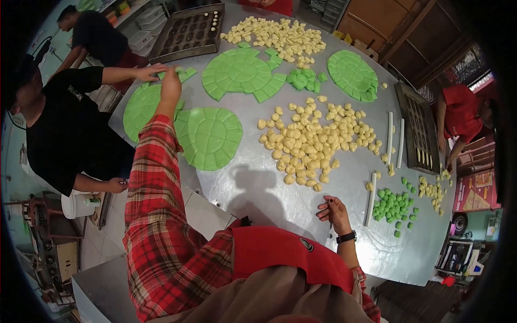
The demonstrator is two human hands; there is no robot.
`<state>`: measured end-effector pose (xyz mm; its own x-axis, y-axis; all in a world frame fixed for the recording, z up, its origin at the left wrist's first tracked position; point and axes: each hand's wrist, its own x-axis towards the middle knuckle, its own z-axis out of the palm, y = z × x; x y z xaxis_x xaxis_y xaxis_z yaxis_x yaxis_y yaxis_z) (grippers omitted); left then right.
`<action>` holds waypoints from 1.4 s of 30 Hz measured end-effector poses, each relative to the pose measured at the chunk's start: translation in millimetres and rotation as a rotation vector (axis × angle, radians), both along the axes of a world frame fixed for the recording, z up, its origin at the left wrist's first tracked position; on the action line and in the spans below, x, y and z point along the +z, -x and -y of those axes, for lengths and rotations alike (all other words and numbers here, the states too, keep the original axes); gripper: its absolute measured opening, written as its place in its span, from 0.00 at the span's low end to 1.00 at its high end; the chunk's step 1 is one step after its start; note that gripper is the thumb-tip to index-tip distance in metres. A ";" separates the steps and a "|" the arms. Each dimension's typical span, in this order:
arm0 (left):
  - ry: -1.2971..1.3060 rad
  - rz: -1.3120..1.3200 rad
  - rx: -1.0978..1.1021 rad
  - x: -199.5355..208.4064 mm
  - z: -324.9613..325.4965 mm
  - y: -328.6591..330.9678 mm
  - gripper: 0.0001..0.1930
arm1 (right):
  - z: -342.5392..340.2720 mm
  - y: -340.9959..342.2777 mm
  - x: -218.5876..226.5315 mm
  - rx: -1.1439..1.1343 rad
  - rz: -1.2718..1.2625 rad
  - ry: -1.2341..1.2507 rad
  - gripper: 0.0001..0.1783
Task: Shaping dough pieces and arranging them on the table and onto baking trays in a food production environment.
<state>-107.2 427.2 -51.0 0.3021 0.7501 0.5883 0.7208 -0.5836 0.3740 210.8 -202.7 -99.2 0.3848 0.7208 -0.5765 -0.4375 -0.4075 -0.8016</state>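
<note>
My left hand [171, 86] reaches to the far left side of the metal table, its fingers closed and mostly hidden behind the knuckles. A small piece of green dough [179, 70] shows at its fingertips. Below and beside it lie a round green dough slab [142, 110] and a second slab [210, 138], both scored into segments. My right hand [336, 214], with a black watch at the wrist, hovers over the near table edge, fingers loosely bent and apart, holding nothing. Ahead of it spreads a heap of yellow dough balls [307, 142].
More scored green slabs [237, 72] and yellow dough pieces [274, 35] cover the far side. Moulded trays [188, 32] stand at the far left and right. White rods [370, 199] lie near green balls [392, 205]. A co-worker's hand [151, 72] is close to my left hand.
</note>
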 end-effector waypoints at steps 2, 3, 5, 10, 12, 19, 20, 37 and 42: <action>-0.237 0.113 -0.065 16.7 8.2 -24.7 0.22 | -2.8 -0.2 0.1 -0.027 -0.004 0.010 0.15; -0.090 0.224 -0.135 22.3 28.1 -49.4 0.23 | -7.2 4.9 -3.4 0.002 0.141 -0.007 0.15; 0.210 0.181 -0.282 39.4 94.5 -83.6 0.26 | -24.1 20.0 6.5 0.083 0.509 -0.116 0.15; 1.029 -0.163 -1.078 58.9 330.6 -124.8 0.17 | -77.3 66.2 109.8 0.274 1.574 -0.551 0.29; 1.081 -0.459 -1.191 52.2 383.0 -118.1 0.08 | -77.1 76.0 116.8 0.547 1.535 -0.576 0.28; 1.279 -0.307 -1.113 42.9 459.7 -131.7 0.09 | -10.5 66.9 100.2 0.591 1.356 -0.308 0.13; 1.300 -0.259 -1.106 44.5 469.6 -135.6 0.09 | 0.4 61.4 96.9 0.590 1.354 -0.306 0.13; 0.256 -0.155 -1.031 -90.4 573.0 -213.3 0.20 | 96.1 3.1 9.1 0.518 1.429 -0.186 0.32; 0.290 -0.412 -0.865 -56.2 584.1 -178.6 0.20 | 141.0 -20.1 -7.9 0.603 1.608 -0.120 0.23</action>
<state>71.4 -156.9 -107.2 0.9509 0.2739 0.1439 0.1970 -0.8945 0.4013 230.8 -343.6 -107.1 0.1566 0.9763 0.1495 0.9526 -0.1093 -0.2840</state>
